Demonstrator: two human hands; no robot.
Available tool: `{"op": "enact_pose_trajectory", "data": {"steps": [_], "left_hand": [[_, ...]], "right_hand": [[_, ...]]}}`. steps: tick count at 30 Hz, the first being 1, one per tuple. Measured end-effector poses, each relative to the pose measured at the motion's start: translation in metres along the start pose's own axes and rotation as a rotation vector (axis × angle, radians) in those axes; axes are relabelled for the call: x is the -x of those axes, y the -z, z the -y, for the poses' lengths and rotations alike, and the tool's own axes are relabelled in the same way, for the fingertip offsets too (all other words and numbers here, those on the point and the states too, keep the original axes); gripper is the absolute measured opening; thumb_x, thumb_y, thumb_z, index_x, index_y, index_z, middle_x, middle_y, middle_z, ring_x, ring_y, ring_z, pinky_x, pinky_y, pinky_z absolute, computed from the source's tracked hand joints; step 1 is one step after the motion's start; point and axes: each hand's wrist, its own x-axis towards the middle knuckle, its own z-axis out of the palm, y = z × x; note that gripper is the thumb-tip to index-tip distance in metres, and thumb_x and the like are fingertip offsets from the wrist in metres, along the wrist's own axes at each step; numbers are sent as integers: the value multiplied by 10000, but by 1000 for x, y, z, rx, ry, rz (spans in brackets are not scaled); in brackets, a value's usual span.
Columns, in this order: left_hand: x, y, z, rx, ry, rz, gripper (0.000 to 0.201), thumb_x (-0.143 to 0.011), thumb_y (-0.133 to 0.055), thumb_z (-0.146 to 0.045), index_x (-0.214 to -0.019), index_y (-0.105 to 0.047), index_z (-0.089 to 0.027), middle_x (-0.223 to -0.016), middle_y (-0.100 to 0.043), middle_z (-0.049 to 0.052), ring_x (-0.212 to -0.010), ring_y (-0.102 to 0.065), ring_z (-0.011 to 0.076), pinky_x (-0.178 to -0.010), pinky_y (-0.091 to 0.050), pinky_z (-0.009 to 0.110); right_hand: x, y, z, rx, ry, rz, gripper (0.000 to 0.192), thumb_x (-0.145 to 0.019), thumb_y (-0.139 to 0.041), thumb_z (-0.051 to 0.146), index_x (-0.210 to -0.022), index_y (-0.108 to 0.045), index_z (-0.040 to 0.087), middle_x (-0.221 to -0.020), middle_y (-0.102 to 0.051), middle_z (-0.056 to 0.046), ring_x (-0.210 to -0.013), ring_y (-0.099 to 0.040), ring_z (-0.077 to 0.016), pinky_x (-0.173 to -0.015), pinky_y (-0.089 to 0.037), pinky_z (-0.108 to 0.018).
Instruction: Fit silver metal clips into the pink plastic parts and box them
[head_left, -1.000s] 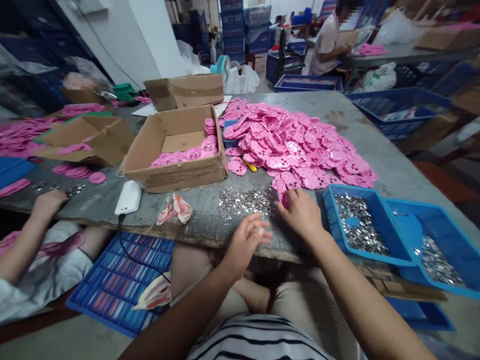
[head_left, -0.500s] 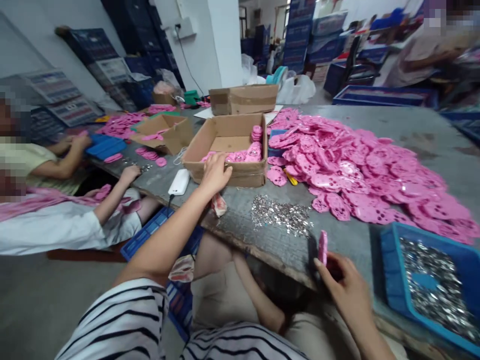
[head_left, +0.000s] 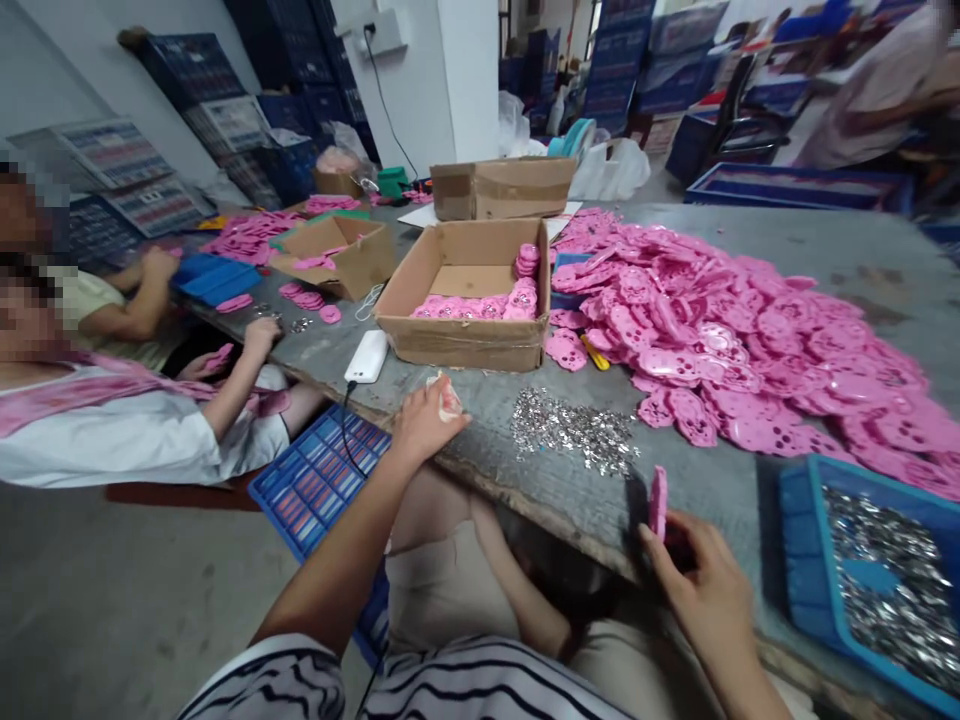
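Observation:
Near the table's front edge my left hand [head_left: 424, 425] is closed over a crumpled whitish wad [head_left: 450, 400], perhaps tissue or cloth. Between the fingers of my right hand [head_left: 705, 575] a pink plastic piece [head_left: 658, 505] is held upright, edge-on to me. A pile of small shiny metal bits [head_left: 574, 430] lies on the table between my hands. Behind it, an open cardboard box [head_left: 465, 343] contains rows of pink pieces [head_left: 480, 306]. To the right of the box spreads a large heap of pink pieces [head_left: 712, 330] with holes in them.
A blue bin [head_left: 817, 580] of metal bits stands at the right. A white power bank [head_left: 367, 357] with a cable lies left of the box. A yellow-handled tool [head_left: 596, 353] pokes from the heap. Two people sit at the left, and a blue crate [head_left: 322, 480] is beside my legs.
My left hand has come down from the cardboard box's front edge to the crumpled wad and closed on it. My right hand keeps the pink piece in much the same place.

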Motion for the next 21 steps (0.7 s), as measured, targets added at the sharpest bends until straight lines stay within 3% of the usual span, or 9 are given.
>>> {"op": "enact_pose_trajectory", "data": {"steps": [6,12,15,17,19,21], "left_hand": [[-4,-6,0,-11,-14,-125,582,-749,-605,-324,-1315,-564,-197,-1259,-632,131,-1179,-560,352,-1013,-430,493],[5,-23,26,562,-29,-310,500,-701,-609,-315,-1169,-673,-152,-1220,-667,129,-1128,-620,296,-1020,-452,440],[9,-27,37,830,53,-429,467,-695,-604,-361,-1109,-697,-166,-1147,-706,96,-1071,-651,271,-974,-490,416],[9,-26,41,914,143,-512,451,-726,-536,-372,-1064,-699,-123,-1050,-732,115,-960,-684,266,-887,-535,418],[10,-25,45,934,154,-484,500,-794,-385,-347,-1103,-660,-67,-1016,-728,149,-865,-694,258,-803,-557,432],[9,-22,49,869,167,-487,432,-791,-422,-293,-1085,-667,-91,-1022,-728,123,-900,-685,230,-841,-544,388]], "right_hand": [[4,2,-4,-16,21,29,483,-822,-478,644,-867,-631,189,-782,-639,-72,-658,-583,-194,-535,-445,-307],[6,1,-4,-14,100,-29,357,-871,-500,526,-904,-625,193,-795,-644,-56,-663,-589,-181,-575,-465,-306],[5,0,-5,-8,140,-36,327,-890,-490,486,-903,-626,189,-783,-645,-53,-670,-591,-180,-593,-472,-307],[5,0,-4,-1,143,-22,356,-890,-478,503,-888,-628,181,-770,-642,-58,-653,-583,-182,-575,-463,-309],[8,2,-1,16,114,-18,423,-868,-476,566,-867,-631,171,-766,-634,-72,-637,-569,-192,-547,-443,-315],[9,4,2,45,61,-5,496,-830,-478,636,-858,-636,167,-774,-624,-88,-642,-558,-209,-539,-425,-329]]}}
